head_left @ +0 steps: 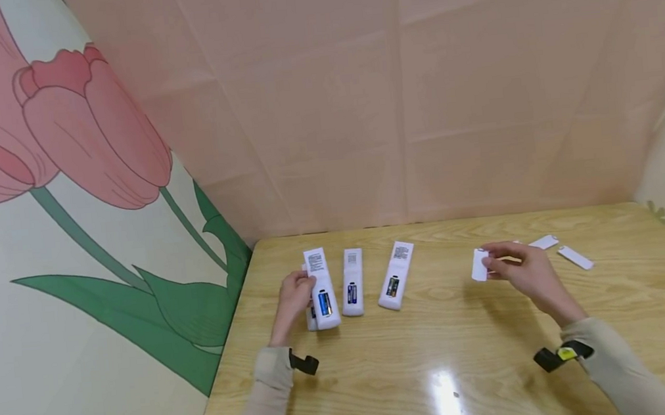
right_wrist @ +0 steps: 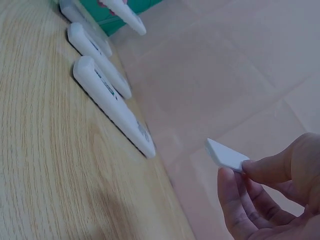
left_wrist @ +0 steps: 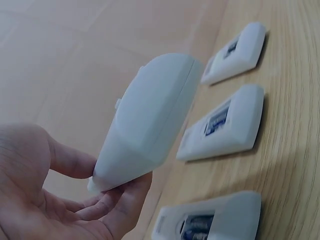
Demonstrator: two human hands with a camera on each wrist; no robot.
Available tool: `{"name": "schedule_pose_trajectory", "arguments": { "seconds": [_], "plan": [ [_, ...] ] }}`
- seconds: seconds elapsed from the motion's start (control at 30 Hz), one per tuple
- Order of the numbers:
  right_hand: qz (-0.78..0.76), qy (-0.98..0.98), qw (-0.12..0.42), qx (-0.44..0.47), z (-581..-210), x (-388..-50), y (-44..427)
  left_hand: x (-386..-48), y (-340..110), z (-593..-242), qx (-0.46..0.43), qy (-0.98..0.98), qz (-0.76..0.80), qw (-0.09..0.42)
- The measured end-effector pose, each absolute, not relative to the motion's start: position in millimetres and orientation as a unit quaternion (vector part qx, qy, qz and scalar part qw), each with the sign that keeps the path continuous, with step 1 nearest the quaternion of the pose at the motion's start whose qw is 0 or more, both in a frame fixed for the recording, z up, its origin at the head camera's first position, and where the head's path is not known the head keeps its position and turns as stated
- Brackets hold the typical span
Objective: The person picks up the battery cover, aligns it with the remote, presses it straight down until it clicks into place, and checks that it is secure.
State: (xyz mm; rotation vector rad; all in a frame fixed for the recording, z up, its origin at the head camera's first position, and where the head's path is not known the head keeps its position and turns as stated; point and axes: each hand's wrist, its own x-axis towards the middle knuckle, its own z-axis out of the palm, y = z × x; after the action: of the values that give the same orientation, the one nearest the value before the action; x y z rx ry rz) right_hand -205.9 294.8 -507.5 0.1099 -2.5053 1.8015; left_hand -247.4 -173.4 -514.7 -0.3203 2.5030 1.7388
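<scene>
My left hand [head_left: 296, 297] grips a white remote control [head_left: 321, 284] between thumb and fingers, raised off the table. Its open battery compartment, with batteries inside, faces up in the head view; in the left wrist view the held remote [left_wrist: 145, 120] shows its rounded end. Partly hidden beneath it lies another remote [head_left: 311, 321]. To the right lie a second white remote [head_left: 351, 265] and a third [head_left: 399, 271], both with batteries showing. Over the table's right side, my right hand [head_left: 525, 273] pinches a small white battery cover [head_left: 479, 265], also seen edge-on as a thin cover [right_wrist: 227, 156] in the right wrist view.
Behind the right hand, a white battery cover [head_left: 544, 241] and another cover [head_left: 576, 257] lie on the wooden table [head_left: 393, 360]. A pinkish cloth backdrop [head_left: 323, 103] rises at the table's far edge. A wall with painted tulips [head_left: 93, 123] stands on the left.
</scene>
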Motion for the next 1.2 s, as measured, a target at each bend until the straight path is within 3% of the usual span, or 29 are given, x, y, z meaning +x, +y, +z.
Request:
{"name": "schedule_pose_trajectory", "arguments": {
  "seconds": [0.73,1.2],
  "plan": [
    [0.616,-0.786,0.002,0.044,-493,-195,278,-242,-150,-515,-0.076,0.809,0.582,0.022],
    [0.63,-0.773,0.013,0.067,-489,-193,260,-241,-136,-520,-0.075,0.794,0.603,0.013]
  ]
}}
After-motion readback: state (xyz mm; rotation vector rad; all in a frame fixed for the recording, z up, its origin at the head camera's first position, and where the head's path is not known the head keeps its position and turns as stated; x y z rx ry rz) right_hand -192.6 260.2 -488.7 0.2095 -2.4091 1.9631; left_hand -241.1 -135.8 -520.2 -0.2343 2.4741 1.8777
